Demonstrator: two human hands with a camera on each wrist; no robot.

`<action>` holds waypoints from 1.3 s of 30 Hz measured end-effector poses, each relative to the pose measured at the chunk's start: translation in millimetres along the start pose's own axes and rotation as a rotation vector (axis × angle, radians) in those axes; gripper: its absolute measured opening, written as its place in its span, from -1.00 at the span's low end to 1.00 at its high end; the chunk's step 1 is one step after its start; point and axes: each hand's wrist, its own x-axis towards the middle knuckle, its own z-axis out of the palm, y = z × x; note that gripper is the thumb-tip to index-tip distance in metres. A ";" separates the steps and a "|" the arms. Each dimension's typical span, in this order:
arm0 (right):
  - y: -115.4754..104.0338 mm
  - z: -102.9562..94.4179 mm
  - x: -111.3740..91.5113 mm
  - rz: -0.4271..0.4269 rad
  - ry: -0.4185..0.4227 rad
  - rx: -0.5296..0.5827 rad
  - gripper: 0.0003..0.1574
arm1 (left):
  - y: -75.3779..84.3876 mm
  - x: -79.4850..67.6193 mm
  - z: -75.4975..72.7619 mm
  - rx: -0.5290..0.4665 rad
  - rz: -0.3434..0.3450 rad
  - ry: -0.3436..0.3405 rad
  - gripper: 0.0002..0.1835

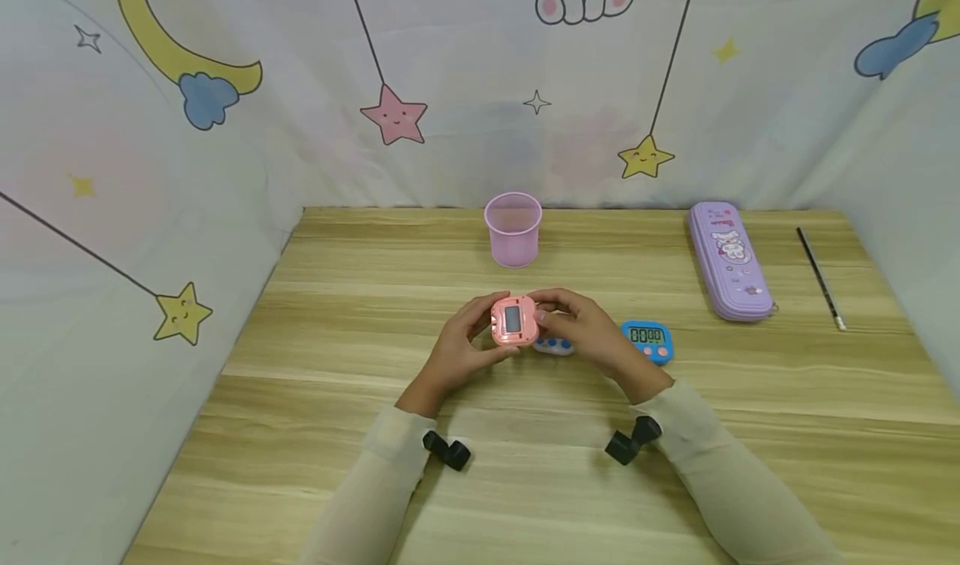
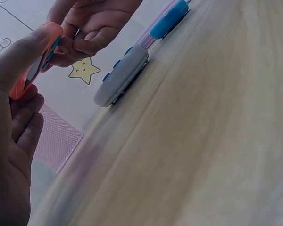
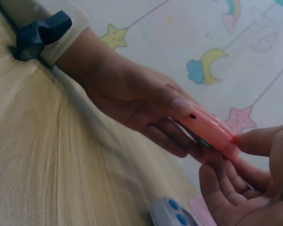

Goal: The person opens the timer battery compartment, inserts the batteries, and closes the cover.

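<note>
A pink digital timer [image 1: 514,321] is held above the table between both hands, its back with a grey rectangle turned up toward the head camera. My left hand [image 1: 459,347] grips it by one side, thumb on the near edge. On the opposite side my right hand [image 1: 585,329] pinches it with thumb and fingers. Blue buttons [image 2: 49,57] show on its underside in the left wrist view. A grey-white timer with blue buttons [image 1: 553,347] lies on the table, partly hidden below the right hand. Right of that hand lies a blue timer [image 1: 648,342] reading zeros.
A pink mesh cup [image 1: 514,244] stands behind the hands. Farther right are a purple pencil case [image 1: 729,261] and a dark pencil [image 1: 821,277]. The wooden table [image 1: 345,298] meets a printed cloth backdrop [image 1: 480,157] at its back edge.
</note>
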 end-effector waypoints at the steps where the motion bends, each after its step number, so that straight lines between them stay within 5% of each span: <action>1: 0.1 0.0 0.0 0.000 -0.001 0.000 -0.49 | -0.9 -0.2 0.0 0.000 0.003 -0.001 -0.16; 30: -3.8 1.4 -2.8 -0.008 -0.008 -0.019 -0.48 | 1.2 -1.6 -0.8 0.015 0.000 0.004 -0.19; 39: -4.4 2.3 -2.1 -0.013 -0.004 -0.076 -0.46 | 28.8 -1.0 -1.6 0.037 -0.019 0.004 -0.24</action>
